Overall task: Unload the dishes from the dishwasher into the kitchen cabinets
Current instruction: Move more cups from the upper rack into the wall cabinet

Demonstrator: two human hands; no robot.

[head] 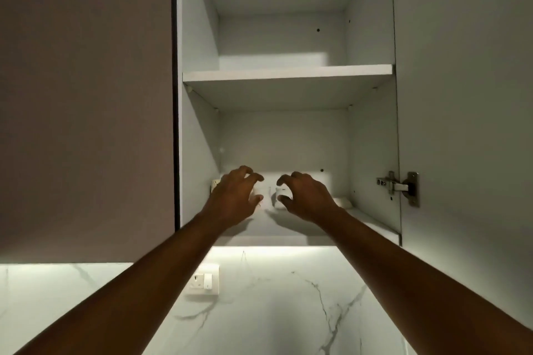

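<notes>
Two hands — left hand (pixel 235 196), right hand (pixel 307 196) — white dishes (pixel 278 196) blurred

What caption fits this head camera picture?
Both hands, left hand and right hand, reach among small white dishes on the open cabinet's bottom shelf.

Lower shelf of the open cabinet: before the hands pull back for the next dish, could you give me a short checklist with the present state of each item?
1. Cabinet door swung fully open: ok.
2. Left hand free of the white dishes: cannot tell; its curled fingers are at them.
3. Right hand free of them: cannot tell, same reason.
4. Dishes standing steady on the lower shelf: cannot tell; the hands hide most of them.
5. Upper shelf has room for more: ok, nothing shows on the visible part.
</notes>
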